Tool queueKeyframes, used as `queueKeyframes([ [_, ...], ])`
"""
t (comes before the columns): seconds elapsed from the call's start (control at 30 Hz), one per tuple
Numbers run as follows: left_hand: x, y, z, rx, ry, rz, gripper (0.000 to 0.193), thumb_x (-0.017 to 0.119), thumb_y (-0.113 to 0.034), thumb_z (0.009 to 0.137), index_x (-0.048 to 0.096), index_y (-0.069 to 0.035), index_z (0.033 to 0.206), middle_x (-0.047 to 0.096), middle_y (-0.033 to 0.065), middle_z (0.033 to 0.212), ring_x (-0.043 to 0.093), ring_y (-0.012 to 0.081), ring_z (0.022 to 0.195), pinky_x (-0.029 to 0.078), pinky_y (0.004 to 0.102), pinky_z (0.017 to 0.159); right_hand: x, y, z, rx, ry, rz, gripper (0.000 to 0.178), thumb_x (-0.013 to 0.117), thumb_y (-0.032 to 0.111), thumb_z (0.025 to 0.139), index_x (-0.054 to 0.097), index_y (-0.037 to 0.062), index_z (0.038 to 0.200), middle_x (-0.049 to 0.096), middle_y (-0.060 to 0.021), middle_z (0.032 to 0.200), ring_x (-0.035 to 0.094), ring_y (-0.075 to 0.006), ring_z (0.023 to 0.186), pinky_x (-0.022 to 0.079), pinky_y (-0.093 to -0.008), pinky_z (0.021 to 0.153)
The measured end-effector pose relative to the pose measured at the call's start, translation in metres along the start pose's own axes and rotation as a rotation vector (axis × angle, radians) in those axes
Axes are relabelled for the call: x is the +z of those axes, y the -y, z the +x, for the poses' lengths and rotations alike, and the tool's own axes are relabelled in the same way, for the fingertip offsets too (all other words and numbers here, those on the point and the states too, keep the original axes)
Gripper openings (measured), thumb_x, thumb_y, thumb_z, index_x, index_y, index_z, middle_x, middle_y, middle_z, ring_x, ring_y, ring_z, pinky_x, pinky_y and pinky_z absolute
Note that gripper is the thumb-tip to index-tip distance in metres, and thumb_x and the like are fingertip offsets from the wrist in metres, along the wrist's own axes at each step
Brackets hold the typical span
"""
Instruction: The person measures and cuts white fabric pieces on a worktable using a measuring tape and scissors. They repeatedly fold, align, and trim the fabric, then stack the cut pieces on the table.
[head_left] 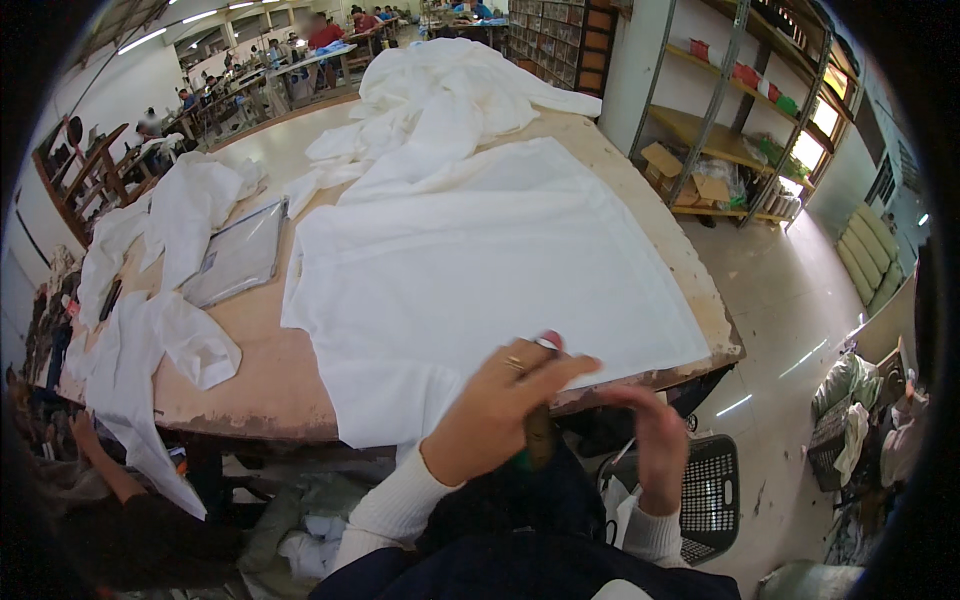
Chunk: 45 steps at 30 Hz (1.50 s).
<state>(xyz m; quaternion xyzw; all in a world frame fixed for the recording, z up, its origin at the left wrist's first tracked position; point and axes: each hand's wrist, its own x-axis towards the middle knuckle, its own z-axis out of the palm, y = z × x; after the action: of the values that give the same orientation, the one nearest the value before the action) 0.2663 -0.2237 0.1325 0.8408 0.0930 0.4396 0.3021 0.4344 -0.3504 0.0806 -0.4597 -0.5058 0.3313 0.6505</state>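
A white garment (490,260) lies spread flat on the large work table (260,390), its near edge by the table's front. My left hand (500,400), with a ring on one finger, is raised at that near edge, its fingers curled. A small white and red bit shows at a fingertip, and a brownish strip-like thing (540,438) hangs just below the hand; I cannot make out what it is. My right hand (658,440) is up beside it, past the table's front edge. Its fingers bend toward the left hand, blurred, and what they hold, if anything, does not show.
A heap of white cloth (440,90) covers the far end. On the left are a flat plastic-wrapped packet (238,255) and loose white pieces (130,340); another person's arm (105,460) reaches in there. A black plastic basket (712,495) stands at right below; metal shelves (740,90) stand beyond.
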Motion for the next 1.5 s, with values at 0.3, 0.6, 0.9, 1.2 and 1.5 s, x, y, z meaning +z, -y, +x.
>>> queueKeyframes([
  [0.3, 0.054, 0.000, -0.058, 0.150, 0.430, 0.319, 0.042, 0.056, -0.008, 0.075, 0.056, -0.012, 0.116, 0.057, 0.0025, 0.092, 0.052, 0.0174, 0.087, 0.038, 0.0318, 0.076, 0.009, 0.013, 0.142, 0.371, 0.259, 0.526, 0.046, 0.040, 0.023, 0.095, 0.036, -0.0062, 0.130, 0.061, -0.0085, 0.093, 0.059, -0.0185, 0.073, 0.049, -0.0334, 0.071],
  [0.6, 0.126, 0.037, -0.123, -0.016, 0.853, -0.004, 0.045, 0.060, -0.005, 0.076, 0.050, -0.013, 0.120, 0.062, 0.0070, 0.087, 0.057, 0.0244, 0.081, 0.042, 0.0366, 0.075, 0.025, -0.049, 0.286, 0.524, 0.165, 0.175, 0.025, 0.039, 0.012, 0.094, 0.050, -0.0017, 0.111, 0.049, -0.0005, 0.074, 0.044, -0.0096, 0.061, 0.040, -0.0275, 0.056],
  [0.9, 0.033, 0.037, -0.118, -0.471, 0.786, -0.182, 0.063, 0.055, -0.008, 0.087, 0.026, -0.018, 0.142, 0.063, 0.0127, 0.085, 0.058, 0.0209, 0.061, 0.048, 0.0345, 0.056, 0.092, -0.124, 0.298, 0.231, 0.151, -0.516, 0.036, 0.059, 0.024, 0.087, 0.048, 0.0019, 0.113, 0.050, -0.0046, 0.079, 0.043, -0.0104, 0.056, 0.038, -0.0245, 0.047],
  [1.2, -0.181, 0.109, -0.134, -0.570, -0.435, 0.800, 0.017, 0.059, -0.015, 0.084, 0.064, -0.003, 0.095, 0.063, 0.0132, 0.091, 0.057, 0.0263, 0.085, 0.041, 0.0357, 0.080, 0.165, -0.152, 0.325, 0.487, 0.377, 0.167, 0.027, 0.058, 0.014, 0.088, 0.052, -0.0016, 0.109, 0.052, -0.0062, 0.085, 0.053, -0.0153, 0.069, 0.046, -0.0258, 0.059],
  [1.5, -0.175, 0.144, -0.139, -0.859, -0.160, 1.052, 0.034, 0.065, -0.038, 0.078, 0.062, -0.018, 0.105, 0.056, -0.0031, 0.118, 0.045, 0.0271, 0.105, 0.028, 0.0463, 0.088, 0.245, -0.155, 0.334, 0.413, 0.146, 0.532, 0.016, 0.053, 0.007, 0.089, 0.051, -0.0054, 0.098, 0.056, -0.0146, 0.088, 0.058, -0.0213, 0.061, 0.051, -0.0321, 0.053],
])
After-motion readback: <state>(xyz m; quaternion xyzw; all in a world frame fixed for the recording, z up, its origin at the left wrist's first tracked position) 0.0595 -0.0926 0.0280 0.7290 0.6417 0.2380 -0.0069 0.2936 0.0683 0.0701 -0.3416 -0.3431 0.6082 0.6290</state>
